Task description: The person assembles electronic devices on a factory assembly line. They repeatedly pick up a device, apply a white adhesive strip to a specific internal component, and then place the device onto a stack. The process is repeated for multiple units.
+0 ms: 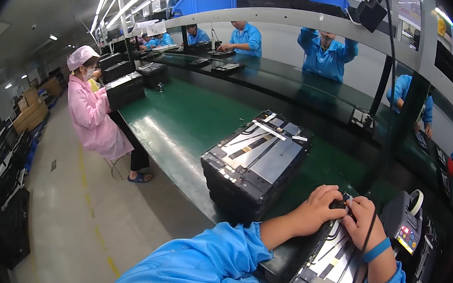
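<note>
In front of me lies an opened flat electronic device [329,263], with a silver panel, black strips and small boards showing, in a black tray or on a stack. My left hand [316,210] reaches across to its far end, fingers bent and thumb close to the other thumb. My right hand [363,221], with a blue band [377,249] at the wrist, meets it there, fingers curled. Both sets of fingertips come together at the far edge; what they pinch is too small and hidden to make out. A black cable [386,131] hangs down past my right hand.
A tall stack of similar opened devices [257,161] stands left on the green bench [185,109]. A grey box with lit buttons [406,229] sits right of my hand. A person in pink [94,111] stands at the left; blue-clad workers [326,55] sit across. Shelf rail [283,17] overhead.
</note>
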A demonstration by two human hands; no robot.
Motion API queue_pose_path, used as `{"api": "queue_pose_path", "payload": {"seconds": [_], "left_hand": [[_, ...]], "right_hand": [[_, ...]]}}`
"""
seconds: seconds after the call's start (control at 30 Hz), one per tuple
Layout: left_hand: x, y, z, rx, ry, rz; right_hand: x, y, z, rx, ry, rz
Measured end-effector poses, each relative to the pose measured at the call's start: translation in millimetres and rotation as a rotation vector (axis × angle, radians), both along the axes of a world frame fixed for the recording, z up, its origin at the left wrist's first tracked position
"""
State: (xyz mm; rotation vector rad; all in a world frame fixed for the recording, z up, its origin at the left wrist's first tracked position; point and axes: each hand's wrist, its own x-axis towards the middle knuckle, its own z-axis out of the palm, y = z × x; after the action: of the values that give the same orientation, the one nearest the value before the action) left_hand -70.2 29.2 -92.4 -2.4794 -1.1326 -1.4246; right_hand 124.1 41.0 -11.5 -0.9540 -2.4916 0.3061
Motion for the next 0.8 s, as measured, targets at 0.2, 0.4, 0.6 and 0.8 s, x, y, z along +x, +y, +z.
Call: {"api": "queue_pose_path", "payload": {"seconds": [0.2,0.4,0.6,0.8], "left_hand": [[2,-39,28,-0.150,-0.231,-0.192],[15,-88,68,0.016,-0.099,-0.277],[36,-92,79,0.063,-0.114,-0.316],[46,-79,89,-0.008,-0.044,-0.424]], "right_hand": [[16,-52,23,0.130,0.136,-0.008],[19,-95,33,0.099,0.151,0.091],[30,-122,15,0.069,0.570,-0.202],[60,-119,12,0.142,0.430,-0.104]]}}
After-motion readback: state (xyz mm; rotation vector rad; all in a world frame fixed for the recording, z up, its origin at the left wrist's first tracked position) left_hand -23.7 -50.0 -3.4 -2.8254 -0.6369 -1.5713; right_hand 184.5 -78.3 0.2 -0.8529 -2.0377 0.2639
